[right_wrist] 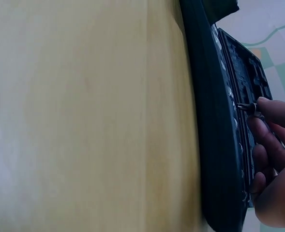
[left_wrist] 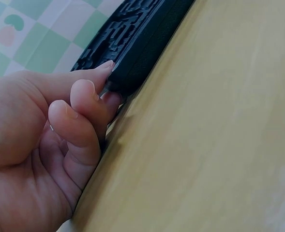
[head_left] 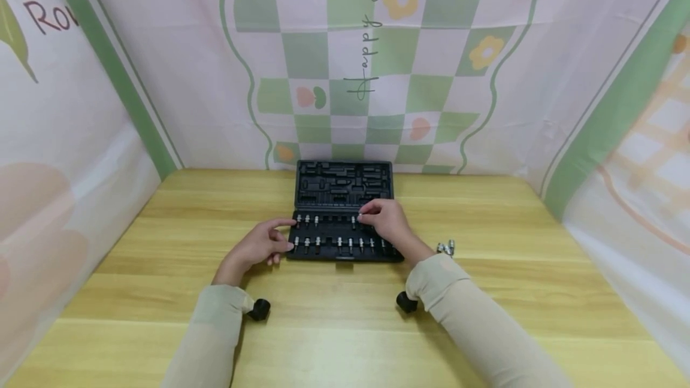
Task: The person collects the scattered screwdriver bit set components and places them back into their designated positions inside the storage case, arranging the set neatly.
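Note:
A black socket case [head_left: 317,251] lies open on the wooden table, its lid leaning back with empty moulded recesses. Two rows of silver bit sockets [head_left: 318,242] stand in its base, with gaps in both rows. My left hand [head_left: 259,244] holds the case's left edge, thumb at the front corner and the last fingers curled; in the left wrist view the thumb [left_wrist: 96,77] presses on the corner. Over the back row, my right hand [head_left: 389,221] pinches a small bit socket [right_wrist: 247,108] between thumb and index finger, its narrow tip pointing away from the fingertips.
Several loose silver sockets [head_left: 447,248] lie on the table [head_left: 334,328] right of the case, beside the right forearm. Behind the case hangs a green-and-white checked cloth [head_left: 347,52], with more cloth at both sides. A black device hangs under each wrist.

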Demonstrator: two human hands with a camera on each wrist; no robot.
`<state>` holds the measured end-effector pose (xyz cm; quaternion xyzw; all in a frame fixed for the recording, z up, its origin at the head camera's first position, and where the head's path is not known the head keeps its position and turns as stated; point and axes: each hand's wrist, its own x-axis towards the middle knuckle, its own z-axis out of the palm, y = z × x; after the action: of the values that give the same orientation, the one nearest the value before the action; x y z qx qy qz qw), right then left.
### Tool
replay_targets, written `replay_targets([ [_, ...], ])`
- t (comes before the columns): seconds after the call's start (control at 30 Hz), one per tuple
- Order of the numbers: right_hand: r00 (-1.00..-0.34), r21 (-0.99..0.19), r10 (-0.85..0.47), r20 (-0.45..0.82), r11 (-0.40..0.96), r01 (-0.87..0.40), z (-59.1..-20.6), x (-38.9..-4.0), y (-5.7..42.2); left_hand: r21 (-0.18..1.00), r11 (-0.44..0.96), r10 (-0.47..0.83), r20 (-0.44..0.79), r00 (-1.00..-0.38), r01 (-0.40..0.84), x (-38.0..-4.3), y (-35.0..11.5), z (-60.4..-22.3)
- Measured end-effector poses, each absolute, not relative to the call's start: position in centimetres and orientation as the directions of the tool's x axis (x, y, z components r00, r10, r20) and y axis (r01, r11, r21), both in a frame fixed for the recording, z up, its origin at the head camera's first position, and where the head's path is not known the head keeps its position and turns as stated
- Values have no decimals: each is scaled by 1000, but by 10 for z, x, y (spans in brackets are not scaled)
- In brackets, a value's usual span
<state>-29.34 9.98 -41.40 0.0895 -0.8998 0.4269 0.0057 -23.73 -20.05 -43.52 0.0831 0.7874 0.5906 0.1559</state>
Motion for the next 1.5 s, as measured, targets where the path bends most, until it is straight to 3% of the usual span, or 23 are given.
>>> replay_targets([
  [1.5, -989, -685, -122, 82, 714, -145, -424, -301, 62, 956, 290, 326, -147, -934, -49, -239, -201, -438],
])
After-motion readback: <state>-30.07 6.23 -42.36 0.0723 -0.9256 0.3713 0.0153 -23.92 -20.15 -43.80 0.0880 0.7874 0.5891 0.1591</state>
